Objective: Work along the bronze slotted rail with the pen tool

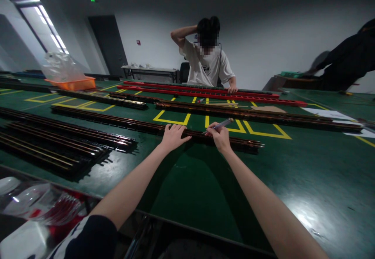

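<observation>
A long dark rail with copper-coloured strips [131, 124] lies across the green table in front of me. My left hand [174, 136] rests on it with the fingers spread. Slightly to the right, my right hand [219, 138] is closed round a marker pen [223, 124]. The pen slants, its lower end down at the rail and its upper end pointing up and right. Whether the tip touches the rail is too small to tell. Beyond both hands lies another long coppery rail [249, 113].
Several similar rails [49, 145] lie at the left. Red rails [211, 93] lie farther back, near a seated person [208, 65]. An orange bin [72, 84] holds a plastic bag. Papers [331, 114] lie at the right. Clear containers [38, 200] stand below the table's near-left edge.
</observation>
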